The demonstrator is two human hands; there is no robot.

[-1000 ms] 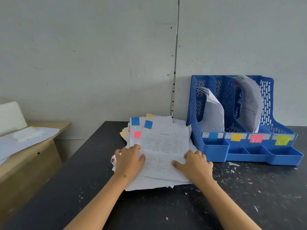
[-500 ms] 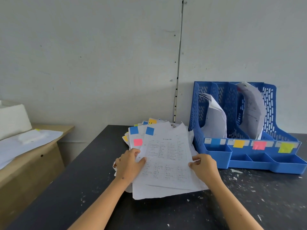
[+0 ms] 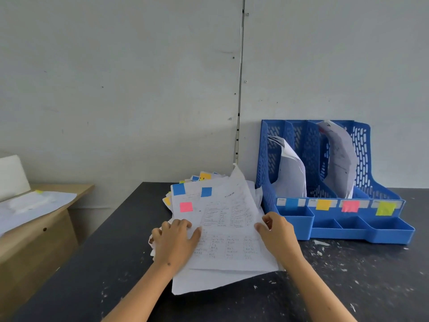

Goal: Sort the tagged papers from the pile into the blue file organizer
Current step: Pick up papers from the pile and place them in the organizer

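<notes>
A pile of white printed papers point(image 3: 183, 278) with blue, pink and yellow tags lies on the black table. My right hand point(image 3: 276, 231) pinches the right edge of the top sheet point(image 3: 229, 219), which carries a blue tag and curls up at its far corner. My left hand point(image 3: 175, 239) rests flat on the pile, touching the sheet's left edge. The blue file organizer point(image 3: 362, 231) stands to the right against the wall, its slots labelled blue, yellow, pink and green. Sheets stand in the first and third slots.
The black table point(image 3: 348, 287) is flecked with white paper scraps. A wooden desk point(image 3: 34, 231) with loose white papers stands lower to the left. A grey wall point(image 3: 116, 89) runs right behind the pile and the organizer.
My right hand has gone from lying flat on the pile to pinching the top sheet's right edge and lifting that side. My left hand stays on the pile.
</notes>
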